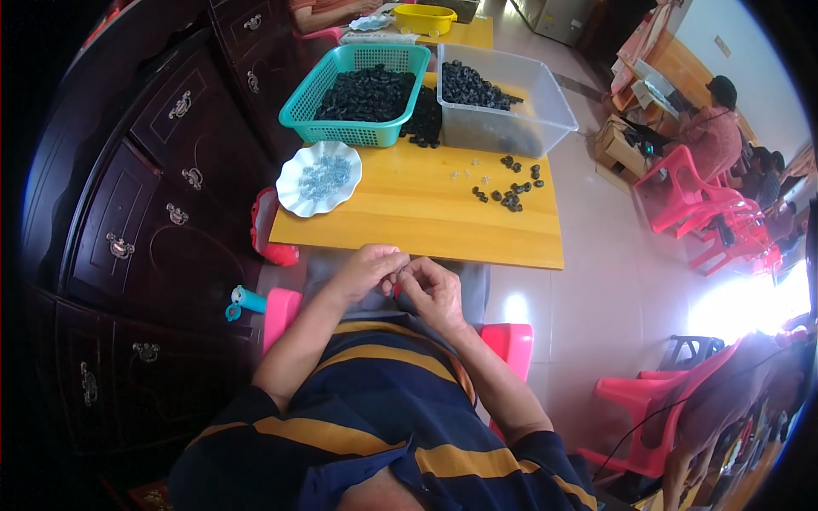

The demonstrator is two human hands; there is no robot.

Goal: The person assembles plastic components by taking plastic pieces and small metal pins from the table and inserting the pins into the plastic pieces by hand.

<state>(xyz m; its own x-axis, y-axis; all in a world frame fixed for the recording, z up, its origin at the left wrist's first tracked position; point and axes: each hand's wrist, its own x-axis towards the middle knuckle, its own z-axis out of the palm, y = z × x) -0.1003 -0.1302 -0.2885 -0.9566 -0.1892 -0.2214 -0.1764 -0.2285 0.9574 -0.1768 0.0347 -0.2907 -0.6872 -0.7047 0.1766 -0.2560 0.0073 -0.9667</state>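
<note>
Here, the left hand [365, 271] and right hand [433, 289] are meeting just below the bench [426, 204], fingers pinching something too small to identify.

short-sleeved shirt [383, 417] in dark navy with broad mustard-yellow stripes; forearms bare.

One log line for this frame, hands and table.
left hand and right hand: fingertips together over lap | table: teal basket, clear tub, white plate
</note>
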